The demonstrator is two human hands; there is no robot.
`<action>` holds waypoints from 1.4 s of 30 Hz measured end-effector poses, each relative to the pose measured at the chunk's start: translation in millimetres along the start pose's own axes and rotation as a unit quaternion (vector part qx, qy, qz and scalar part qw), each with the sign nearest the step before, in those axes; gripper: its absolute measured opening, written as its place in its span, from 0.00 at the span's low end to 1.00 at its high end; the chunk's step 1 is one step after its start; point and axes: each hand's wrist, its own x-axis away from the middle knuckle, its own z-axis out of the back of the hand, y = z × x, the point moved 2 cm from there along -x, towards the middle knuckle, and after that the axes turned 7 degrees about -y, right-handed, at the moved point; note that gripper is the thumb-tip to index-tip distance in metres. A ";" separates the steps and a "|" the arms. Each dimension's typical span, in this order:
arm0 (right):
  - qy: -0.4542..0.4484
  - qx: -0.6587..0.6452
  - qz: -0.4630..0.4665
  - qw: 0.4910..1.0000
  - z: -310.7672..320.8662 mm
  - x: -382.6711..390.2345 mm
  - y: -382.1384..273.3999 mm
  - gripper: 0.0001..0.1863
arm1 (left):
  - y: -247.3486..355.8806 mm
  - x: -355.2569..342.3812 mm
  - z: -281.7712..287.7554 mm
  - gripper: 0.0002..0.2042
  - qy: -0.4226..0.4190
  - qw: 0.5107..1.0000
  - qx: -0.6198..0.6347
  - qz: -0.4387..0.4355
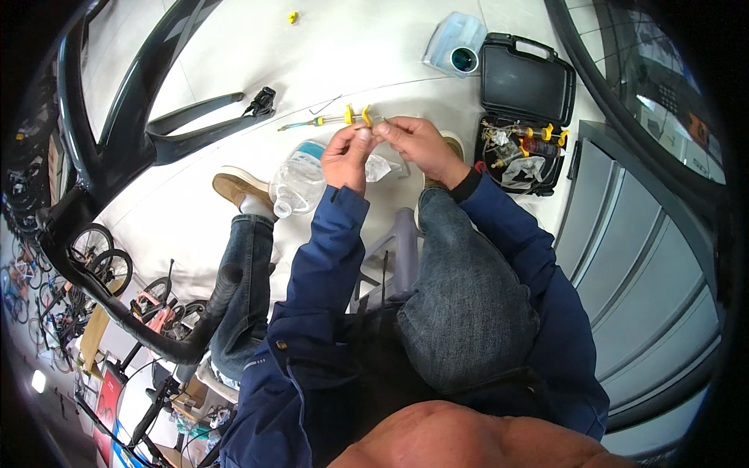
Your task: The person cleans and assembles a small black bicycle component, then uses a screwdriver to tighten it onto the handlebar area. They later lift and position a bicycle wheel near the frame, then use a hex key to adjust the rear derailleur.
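My left hand (351, 152) and right hand (421, 148) meet in the middle, fingers pinched around the handle end of a syringe (328, 120) with yellow fittings and a thin tube pointing left. Exactly what each fingertip grips is partly hidden. A hex key (325, 104) lies on the floor above the syringe. Below my hands are a large clear plastic jug (300, 187) and a crumpled clear bag (379, 168). An open black case (527, 74) to the right holds yellow-fitted syringes, a dark red bottle and loose fittings. Beside it stands a translucent blue container (452, 43).
A black bicycle frame with handlebar (105, 164) fills the left, with several bikes (109, 269) beyond. A tire (593, 93) and grey panelled cabinet (616, 234) border the right. A grey stool (394, 257) is between my legs. A small yellow piece (293, 17) lies on the floor (257, 47).
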 end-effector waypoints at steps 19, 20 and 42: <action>-0.013 0.057 0.154 0.986 -31.9 1.0 -45.9 0.13 | 24.0 2.5 17.5 0.08 -0.039 0.952 0.303 0.035; -0.015 0.061 0.160 0.985 -31.7 0.6 -44.9 0.13 | 24.7 2.4 18.0 0.08 -0.029 0.957 0.286 0.030; -0.028 0.265 0.178 0.947 -68.3 -90.6 3.7 0.09 | 51.7 -30.9 57.7 0.10 0.214 0.974 -0.062 -0.050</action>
